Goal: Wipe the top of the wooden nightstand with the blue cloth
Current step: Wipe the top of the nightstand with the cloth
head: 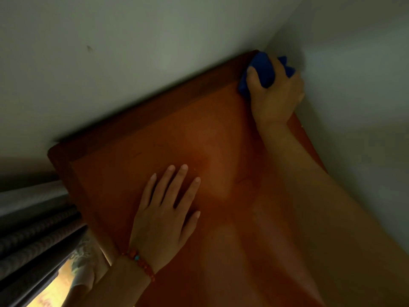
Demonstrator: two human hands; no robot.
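The right hand (274, 91) was closed around the bunched blue cloth (263, 72), pressing it into the far right corner of the nightstand (155, 147), where the top met the two walls (132, 52). The left hand (168, 209) lay flat and open on the top toward the near left edge, fingers spread, holding nothing, a beaded bracelet (141, 264) at its wrist.

With the cloth wadded into a tight ball, little of it likely touched the wood, so the pass could skip strips of the top; the raised darker border along the far edge might also trap dust the ball rode over. Knuckles crowded against the wall could scrape it. The resting left palm covered a patch that could be missed.

The top looked smooth, flat, orange-brown wood with a faint sheen; the cloth soft and creased; a ribbed dark curtain (33, 235) hung just beside the left edge
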